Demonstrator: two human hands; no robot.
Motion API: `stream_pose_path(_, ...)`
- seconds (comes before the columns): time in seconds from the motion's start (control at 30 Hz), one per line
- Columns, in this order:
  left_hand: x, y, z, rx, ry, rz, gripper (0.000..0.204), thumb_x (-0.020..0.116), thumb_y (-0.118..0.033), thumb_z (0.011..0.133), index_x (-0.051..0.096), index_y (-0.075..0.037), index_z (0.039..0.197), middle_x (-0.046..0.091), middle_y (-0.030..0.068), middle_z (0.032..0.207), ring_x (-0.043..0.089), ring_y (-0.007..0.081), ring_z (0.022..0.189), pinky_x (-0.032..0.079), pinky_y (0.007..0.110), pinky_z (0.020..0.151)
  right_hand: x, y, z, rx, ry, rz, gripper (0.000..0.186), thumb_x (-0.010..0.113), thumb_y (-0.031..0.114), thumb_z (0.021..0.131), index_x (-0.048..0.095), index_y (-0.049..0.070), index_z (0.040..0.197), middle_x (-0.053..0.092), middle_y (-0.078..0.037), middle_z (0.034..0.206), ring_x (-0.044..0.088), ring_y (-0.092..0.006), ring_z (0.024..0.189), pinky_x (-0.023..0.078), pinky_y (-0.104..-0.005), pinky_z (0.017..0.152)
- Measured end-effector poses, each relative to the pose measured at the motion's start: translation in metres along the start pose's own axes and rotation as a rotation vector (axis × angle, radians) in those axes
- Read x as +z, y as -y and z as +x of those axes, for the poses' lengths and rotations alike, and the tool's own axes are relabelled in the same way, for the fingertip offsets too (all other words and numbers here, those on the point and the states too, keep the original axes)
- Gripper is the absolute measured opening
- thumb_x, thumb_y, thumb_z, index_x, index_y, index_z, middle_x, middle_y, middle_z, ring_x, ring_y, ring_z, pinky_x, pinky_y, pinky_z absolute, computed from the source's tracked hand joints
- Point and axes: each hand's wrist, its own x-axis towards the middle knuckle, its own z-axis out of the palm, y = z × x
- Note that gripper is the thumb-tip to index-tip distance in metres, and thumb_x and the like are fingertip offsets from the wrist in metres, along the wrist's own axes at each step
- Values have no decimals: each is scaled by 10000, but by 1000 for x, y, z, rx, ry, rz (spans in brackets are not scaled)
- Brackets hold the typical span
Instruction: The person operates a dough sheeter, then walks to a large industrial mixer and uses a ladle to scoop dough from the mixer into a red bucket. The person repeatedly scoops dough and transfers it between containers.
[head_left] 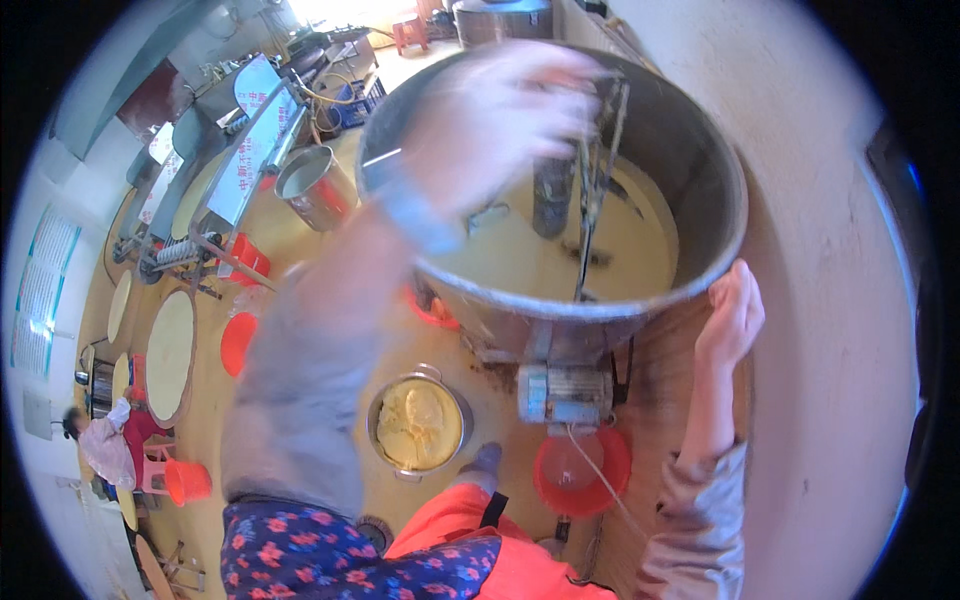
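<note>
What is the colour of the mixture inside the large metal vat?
The mixture is pale creamy yellow; it shows best in the head view.

The left sleeve (pixel 300 420) is grey, wide and loose, smeared by blur, and ends well short of the left hand (pixel 495 125), which is bare. A pale blue band (pixel 418 213) rings that wrist, also blurred. The right sleeve (pixel 700 525) is grey-brown with a slight sheen, creased and bunched at its end; the right hand (pixel 737 308) is bare too. At the near edge, a dark blue cloth (pixel 300 555) is strewn with red and pink flowers. To its right show bright orange-red trousers (pixel 450 520) with a short black stripe (pixel 494 510). Beyond them is greyish footwear (pixel 485 459), shoe or sock unclear.
</note>
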Motion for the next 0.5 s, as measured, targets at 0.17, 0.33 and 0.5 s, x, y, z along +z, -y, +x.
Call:
stream_pose_path(0.17,-54,10,-239,-492,-864,350,264,535,-139,880,509,-56,1128,550,44,1008,571,123,825,503,265,665,-121,19,-234,-406,364,-347,333,535,138,784,349,107,509,322,-37,508,341,-211,443,255,-327,420)
stream_pose_path(0.33,62,89,-497,-1104,-66,521,189,568,-70,819,547,-25,1001,573,46,834,593,159,775,497,292,647,-247,-78,-490,946,925,-734,271,556,283,849,568,39,732,609,-174,742,592,-361,703,471,-427,630)
stream_pose_path(0.5,211,192,-629,-1294,205,-94,171,582,-87,841,563,-47,1006,570,36,809,572,116,716,490,256,620,-391,-183,-649,919,778,-1022,301,511,339,850,628,68,910,629,-183,897,602,-362,811,470,-434,719)
